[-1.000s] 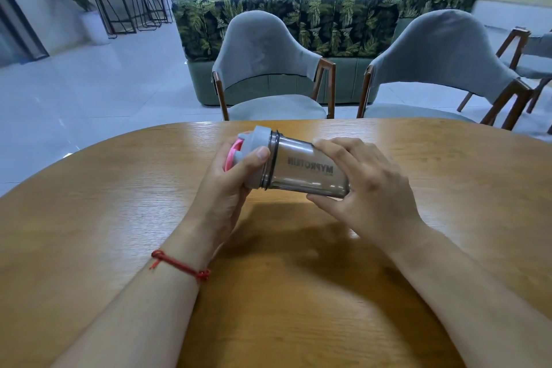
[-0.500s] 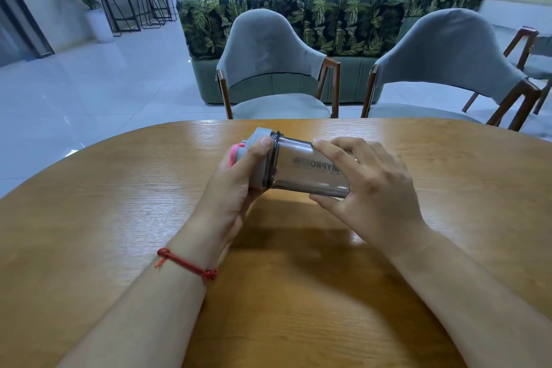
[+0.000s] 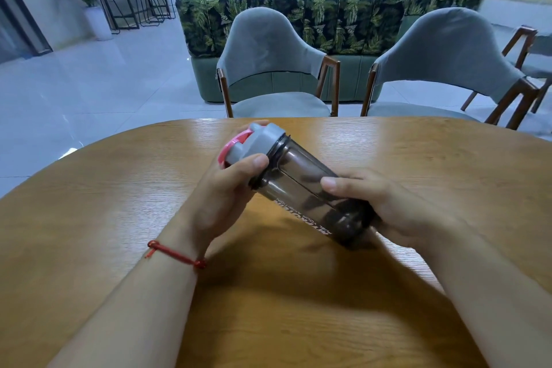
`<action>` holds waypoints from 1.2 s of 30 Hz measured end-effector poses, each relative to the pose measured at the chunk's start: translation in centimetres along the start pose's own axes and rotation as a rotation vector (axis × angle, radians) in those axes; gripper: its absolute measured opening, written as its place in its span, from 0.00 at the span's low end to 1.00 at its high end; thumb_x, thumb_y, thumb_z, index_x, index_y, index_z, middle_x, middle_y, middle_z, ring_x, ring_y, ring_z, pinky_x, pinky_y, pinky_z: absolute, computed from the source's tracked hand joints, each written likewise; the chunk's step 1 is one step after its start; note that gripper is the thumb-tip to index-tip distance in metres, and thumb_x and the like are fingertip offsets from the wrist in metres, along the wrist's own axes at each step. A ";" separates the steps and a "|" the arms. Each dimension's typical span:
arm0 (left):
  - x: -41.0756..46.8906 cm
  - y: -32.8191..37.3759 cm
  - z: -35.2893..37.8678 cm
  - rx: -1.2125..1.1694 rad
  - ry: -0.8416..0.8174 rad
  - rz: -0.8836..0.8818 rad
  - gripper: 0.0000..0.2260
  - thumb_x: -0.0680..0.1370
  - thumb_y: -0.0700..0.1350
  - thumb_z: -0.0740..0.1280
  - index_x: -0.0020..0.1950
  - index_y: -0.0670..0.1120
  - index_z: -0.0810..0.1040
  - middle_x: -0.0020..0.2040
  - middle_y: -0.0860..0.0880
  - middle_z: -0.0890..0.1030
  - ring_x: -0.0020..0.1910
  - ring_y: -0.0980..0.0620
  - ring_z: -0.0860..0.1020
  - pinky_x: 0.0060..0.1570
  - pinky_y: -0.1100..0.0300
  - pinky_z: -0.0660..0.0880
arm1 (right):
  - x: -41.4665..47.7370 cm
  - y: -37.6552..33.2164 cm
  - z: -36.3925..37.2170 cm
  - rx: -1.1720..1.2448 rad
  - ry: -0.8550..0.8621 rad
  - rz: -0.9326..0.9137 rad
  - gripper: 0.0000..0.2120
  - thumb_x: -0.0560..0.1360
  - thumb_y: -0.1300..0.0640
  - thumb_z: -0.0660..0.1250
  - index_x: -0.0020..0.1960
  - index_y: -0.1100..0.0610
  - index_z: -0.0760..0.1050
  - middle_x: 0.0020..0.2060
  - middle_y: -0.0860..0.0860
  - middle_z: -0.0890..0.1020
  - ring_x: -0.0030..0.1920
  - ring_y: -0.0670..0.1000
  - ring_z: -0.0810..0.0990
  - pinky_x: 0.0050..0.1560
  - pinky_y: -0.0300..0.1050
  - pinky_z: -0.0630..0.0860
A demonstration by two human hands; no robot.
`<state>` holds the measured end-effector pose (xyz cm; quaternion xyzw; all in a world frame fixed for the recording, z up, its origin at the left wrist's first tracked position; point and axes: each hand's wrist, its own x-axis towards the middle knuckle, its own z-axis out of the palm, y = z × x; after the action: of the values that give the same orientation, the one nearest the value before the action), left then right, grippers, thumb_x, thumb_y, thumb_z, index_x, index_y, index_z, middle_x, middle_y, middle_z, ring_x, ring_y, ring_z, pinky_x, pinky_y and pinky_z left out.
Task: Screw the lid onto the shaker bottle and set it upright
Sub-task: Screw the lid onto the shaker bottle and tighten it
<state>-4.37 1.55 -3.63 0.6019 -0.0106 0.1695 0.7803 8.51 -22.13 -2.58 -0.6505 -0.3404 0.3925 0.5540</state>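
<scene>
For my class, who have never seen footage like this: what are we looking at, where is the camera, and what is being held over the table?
There is no machine here. A person wears a camera on the head, looking forward and down at their own bare hands. The left hand, with a red string bracelet on its wrist, grips the grey lid. The right hand holds the base of the dark shaker bottle, which is tilted, lid end away. Below is a wooden table; nothing else shows on it. Two grey chairs stand behind.

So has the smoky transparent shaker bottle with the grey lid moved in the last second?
Yes. The shaker bottle swung its base toward the person over the wooden table.
</scene>
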 end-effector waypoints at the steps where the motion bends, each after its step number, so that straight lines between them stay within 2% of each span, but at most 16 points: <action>1: 0.1 0.2 0.2 -0.006 0.006 0.011 0.30 0.78 0.46 0.70 0.75 0.30 0.68 0.59 0.36 0.76 0.58 0.37 0.76 0.59 0.44 0.75 | 0.1 0.0 0.1 0.035 0.013 0.010 0.27 0.75 0.38 0.75 0.69 0.51 0.83 0.64 0.63 0.87 0.63 0.70 0.86 0.64 0.74 0.78; 4: 0.5 0.1 0.5 -0.046 0.132 0.047 0.22 0.76 0.47 0.74 0.64 0.35 0.77 0.54 0.37 0.81 0.53 0.41 0.81 0.55 0.47 0.80 | 0.5 0.1 0.1 0.093 0.197 -0.070 0.26 0.73 0.44 0.77 0.71 0.42 0.81 0.68 0.53 0.85 0.63 0.59 0.88 0.54 0.56 0.84; 7: 0.9 -0.3 0.4 -0.203 0.360 0.002 0.21 0.72 0.46 0.80 0.61 0.47 0.75 0.48 0.41 0.89 0.46 0.44 0.87 0.49 0.49 0.86 | 0.5 1.0 0.2 -0.203 0.318 -0.253 0.38 0.69 0.50 0.85 0.75 0.35 0.75 0.69 0.47 0.81 0.67 0.53 0.85 0.59 0.50 0.86; 9: 1.1 -0.5 0.2 -0.228 0.386 -0.016 0.21 0.71 0.46 0.80 0.60 0.46 0.76 0.47 0.42 0.89 0.45 0.44 0.87 0.49 0.49 0.86 | 0.4 1.5 0.8 -0.443 0.353 -0.336 0.42 0.70 0.53 0.86 0.77 0.34 0.71 0.70 0.44 0.79 0.67 0.49 0.83 0.58 0.46 0.86; 11: 1.1 -0.3 0.2 -0.231 0.380 -0.010 0.21 0.71 0.47 0.80 0.61 0.43 0.79 0.47 0.42 0.89 0.47 0.43 0.86 0.52 0.48 0.85 | 0.4 1.9 0.9 -0.507 0.393 -0.395 0.40 0.70 0.52 0.86 0.76 0.37 0.71 0.68 0.43 0.80 0.64 0.48 0.84 0.55 0.44 0.86; 14: 0.9 0.1 0.3 -0.220 0.315 0.024 0.37 0.72 0.47 0.79 0.77 0.35 0.72 0.54 0.42 0.87 0.53 0.45 0.86 0.58 0.48 0.83 | 0.3 1.5 0.6 -0.346 0.377 -0.338 0.30 0.73 0.46 0.83 0.71 0.41 0.76 0.60 0.46 0.86 0.53 0.52 0.89 0.46 0.46 0.87; 16: 0.7 -0.1 0.1 -0.157 0.232 0.048 0.29 0.75 0.47 0.76 0.73 0.37 0.76 0.57 0.43 0.85 0.57 0.47 0.84 0.63 0.48 0.79 | 0.3 0.9 0.7 -0.060 0.321 -0.238 0.22 0.77 0.41 0.75 0.66 0.51 0.80 0.51 0.53 0.89 0.40 0.56 0.87 0.36 0.46 0.83; 18: 0.7 -0.2 0.0 -0.103 0.165 0.063 0.21 0.77 0.46 0.73 0.69 0.40 0.79 0.57 0.44 0.84 0.59 0.48 0.83 0.63 0.49 0.79 | 0.2 0.4 1.0 0.208 0.268 -0.034 0.27 0.81 0.36 0.66 0.64 0.58 0.81 0.45 0.60 0.89 0.35 0.56 0.82 0.32 0.43 0.78; 21: 0.6 0.1 0.3 -0.067 0.136 0.105 0.28 0.78 0.44 0.73 0.74 0.32 0.71 0.58 0.40 0.80 0.57 0.47 0.82 0.62 0.49 0.79 | 0.2 0.0 1.1 0.387 0.219 0.191 0.36 0.81 0.31 0.63 0.67 0.63 0.80 0.51 0.69 0.88 0.35 0.57 0.83 0.30 0.42 0.80; 23: 0.8 0.0 0.7 -0.052 0.207 0.088 0.23 0.77 0.44 0.74 0.68 0.35 0.76 0.53 0.41 0.84 0.52 0.47 0.84 0.57 0.51 0.81 | 0.5 0.2 1.4 0.381 0.267 0.138 0.33 0.79 0.32 0.67 0.69 0.58 0.81 0.60 0.67 0.87 0.43 0.59 0.87 0.37 0.46 0.84; 25: 0.9 -0.5 1.0 -0.118 0.306 0.040 0.14 0.76 0.43 0.76 0.60 0.45 0.79 0.48 0.45 0.88 0.47 0.49 0.86 0.52 0.53 0.84 | 0.8 0.6 1.6 0.182 0.348 -0.024 0.28 0.76 0.36 0.75 0.72 0.45 0.77 0.68 0.60 0.83 0.56 0.58 0.87 0.48 0.49 0.85; 27: 1.0 -0.5 1.1 -0.222 0.409 -0.020 0.12 0.76 0.44 0.77 0.56 0.49 0.78 0.46 0.47 0.89 0.47 0.49 0.87 0.51 0.52 0.85 | 0.7 1.4 1.7 -0.178 0.410 -0.179 0.34 0.74 0.43 0.81 0.76 0.36 0.70 0.68 0.50 0.79 0.61 0.51 0.84 0.56 0.46 0.85; 29: 1.1 -0.1 0.8 -0.285 0.488 -0.074 0.13 0.77 0.45 0.78 0.59 0.48 0.80 0.50 0.45 0.88 0.52 0.46 0.86 0.57 0.47 0.85 | 0.6 1.9 1.4 -0.551 0.466 -0.361 0.40 0.73 0.48 0.83 0.78 0.40 0.66 0.67 0.47 0.77 0.63 0.45 0.81 0.59 0.38 0.82; 32: 1.0 0.2 0.4 -0.374 0.523 -0.156 0.17 0.75 0.45 0.79 0.63 0.43 0.85 0.55 0.41 0.89 0.58 0.41 0.87 0.62 0.41 0.84 | 0.8 2.3 0.9 -0.880 0.503 -0.691 0.38 0.73 0.50 0.83 0.78 0.54 0.69 0.70 0.53 0.76 0.64 0.47 0.77 0.62 0.33 0.77; 34: 0.8 0.4 0.5 -0.406 0.503 -0.193 0.25 0.75 0.46 0.79 0.71 0.41 0.84 0.58 0.39 0.90 0.61 0.39 0.88 0.58 0.43 0.86 | 1.0 2.2 0.5 -0.956 0.507 -0.831 0.36 0.74 0.48 0.82 0.76 0.58 0.72 0.69 0.56 0.77 0.65 0.51 0.79 0.63 0.37 0.79; 36: 0.8 0.3 0.5 -0.376 0.496 -0.178 0.27 0.77 0.47 0.78 0.74 0.40 0.82 0.61 0.37 0.89 0.62 0.39 0.87 0.57 0.44 0.86 | 0.9 2.0 0.4 -0.909 0.543 -0.825 0.36 0.73 0.46 0.83 0.74 0.57 0.73 0.66 0.54 0.79 0.61 0.53 0.82 0.57 0.46 0.84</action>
<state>-3.60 1.37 -3.03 0.3862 0.2013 0.2370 0.8685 8.60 -21.47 -4.73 -0.7112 -0.5413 -0.2112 0.3957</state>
